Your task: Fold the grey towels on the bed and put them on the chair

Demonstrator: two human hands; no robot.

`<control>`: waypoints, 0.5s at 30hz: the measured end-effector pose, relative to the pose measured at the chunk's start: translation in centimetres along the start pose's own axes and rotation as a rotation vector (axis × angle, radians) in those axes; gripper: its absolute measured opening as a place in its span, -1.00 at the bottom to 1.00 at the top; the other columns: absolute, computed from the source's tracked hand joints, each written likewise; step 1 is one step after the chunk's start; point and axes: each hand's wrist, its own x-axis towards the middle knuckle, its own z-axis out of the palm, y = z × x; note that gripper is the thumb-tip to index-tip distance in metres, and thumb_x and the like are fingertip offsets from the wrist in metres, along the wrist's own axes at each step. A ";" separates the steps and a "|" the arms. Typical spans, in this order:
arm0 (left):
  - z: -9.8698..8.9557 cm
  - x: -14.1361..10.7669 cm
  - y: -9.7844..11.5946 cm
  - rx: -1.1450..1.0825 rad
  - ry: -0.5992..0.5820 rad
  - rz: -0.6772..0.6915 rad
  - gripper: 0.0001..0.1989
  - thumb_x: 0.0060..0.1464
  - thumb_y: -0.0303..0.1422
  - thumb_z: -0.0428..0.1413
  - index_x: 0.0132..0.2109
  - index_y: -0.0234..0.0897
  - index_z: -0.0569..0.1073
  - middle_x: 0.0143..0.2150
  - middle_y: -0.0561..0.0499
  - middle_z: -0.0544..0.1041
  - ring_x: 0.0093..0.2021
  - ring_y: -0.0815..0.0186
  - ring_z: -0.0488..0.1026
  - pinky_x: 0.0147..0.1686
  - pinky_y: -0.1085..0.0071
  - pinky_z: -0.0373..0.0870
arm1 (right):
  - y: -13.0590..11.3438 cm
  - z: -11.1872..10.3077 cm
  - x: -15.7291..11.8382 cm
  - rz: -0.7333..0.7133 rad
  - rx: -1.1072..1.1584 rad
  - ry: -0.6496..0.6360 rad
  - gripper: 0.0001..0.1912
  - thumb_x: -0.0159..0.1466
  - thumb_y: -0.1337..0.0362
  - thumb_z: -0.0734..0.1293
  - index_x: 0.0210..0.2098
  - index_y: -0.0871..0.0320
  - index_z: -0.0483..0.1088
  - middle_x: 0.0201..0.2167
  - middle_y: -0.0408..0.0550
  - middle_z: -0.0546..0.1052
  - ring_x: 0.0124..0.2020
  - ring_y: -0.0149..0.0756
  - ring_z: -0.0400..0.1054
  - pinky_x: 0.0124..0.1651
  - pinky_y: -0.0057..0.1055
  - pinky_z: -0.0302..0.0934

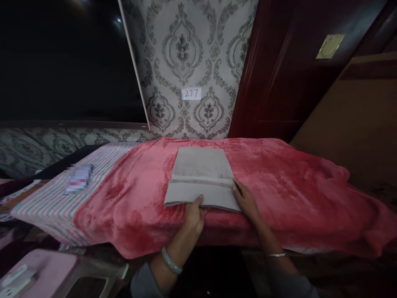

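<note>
A grey towel (200,163), folded into a flat rectangle with a paler band across it, lies on a pink-red plush blanket (266,174). At the towel's near edge my left hand (194,215) pinches the cloth, thumb on top and fingers tucked underneath. My right hand (246,200) is closed on the towel's right edge, close to the band; some of its fingertips are hidden. The near edge sits slightly raised off the blanket, showing the stacked layers.
On a striped cloth (102,159) to the left lies a small pale, blurred-out item (78,179). A large dark screen (62,62) stands behind. A pink stool (43,269) is at lower left. A paper marked 277 (191,93) hangs on the patterned wall.
</note>
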 end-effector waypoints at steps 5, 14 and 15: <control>-0.4 -0.8 2.9 0.071 -0.023 0.060 -0.55 0.01 -0.68 0.14 0.04 -0.28 0.46 -0.16 -0.05 0.63 -0.27 0.29 0.60 -0.16 0.25 0.62 | 0.4 0.1 0.0 0.032 0.091 0.000 -0.35 0.35 -0.06 0.08 0.18 0.25 0.40 0.16 0.20 0.46 0.18 -0.04 0.35 0.29 0.03 0.17; -10.6 -1.3 17.0 0.389 0.198 0.250 -0.70 -0.09 -0.59 0.21 -0.14 -0.34 0.54 -0.29 -0.06 0.62 -0.38 0.27 0.57 -0.40 0.43 0.58 | 0.8 -0.4 2.4 0.152 0.068 -0.024 -0.44 0.26 0.10 0.20 0.19 0.18 0.39 0.17 0.16 0.46 0.19 -0.06 0.36 0.26 -0.02 0.22; -11.7 -1.1 18.1 0.404 0.231 0.287 -0.71 -0.09 -0.57 0.21 -0.14 -0.33 0.54 -0.29 -0.07 0.62 -0.35 0.25 0.58 -0.36 0.41 0.58 | 0.3 -0.3 3.2 0.155 0.060 -0.039 -0.44 0.26 0.13 0.20 0.19 0.19 0.39 0.16 0.17 0.47 0.17 -0.07 0.38 0.24 -0.04 0.24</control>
